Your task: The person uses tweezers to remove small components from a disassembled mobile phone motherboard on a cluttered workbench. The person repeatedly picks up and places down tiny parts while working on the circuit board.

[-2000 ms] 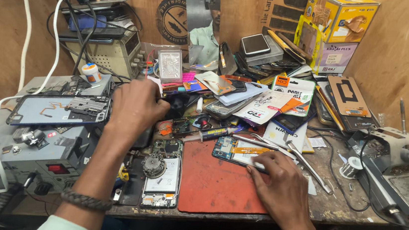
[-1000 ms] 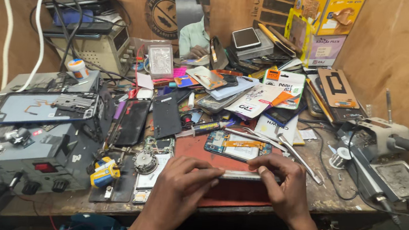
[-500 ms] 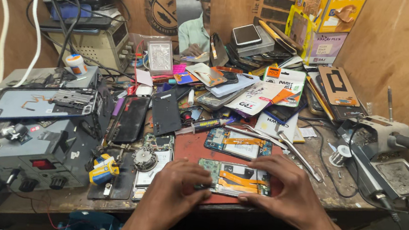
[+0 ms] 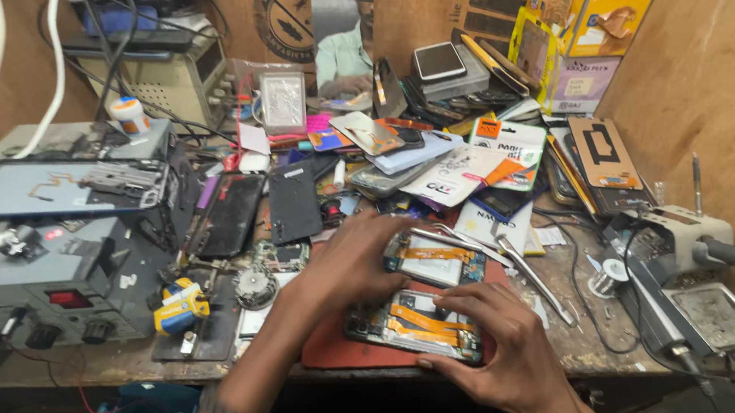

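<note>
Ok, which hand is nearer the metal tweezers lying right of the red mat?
Right. The right hand lies on the opened phone, just below-left of the tweezers. The left hand sits further left, across the second opened phone.

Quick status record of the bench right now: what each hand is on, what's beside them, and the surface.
left hand: fingertips on the upper opened phone
right hand: resting on the near opened phone, orange flex cables showing
surface: red work mat on cluttered wooden bench
right of phones: metal tweezers, solder spool
left of phones: dark phone panels
</note>
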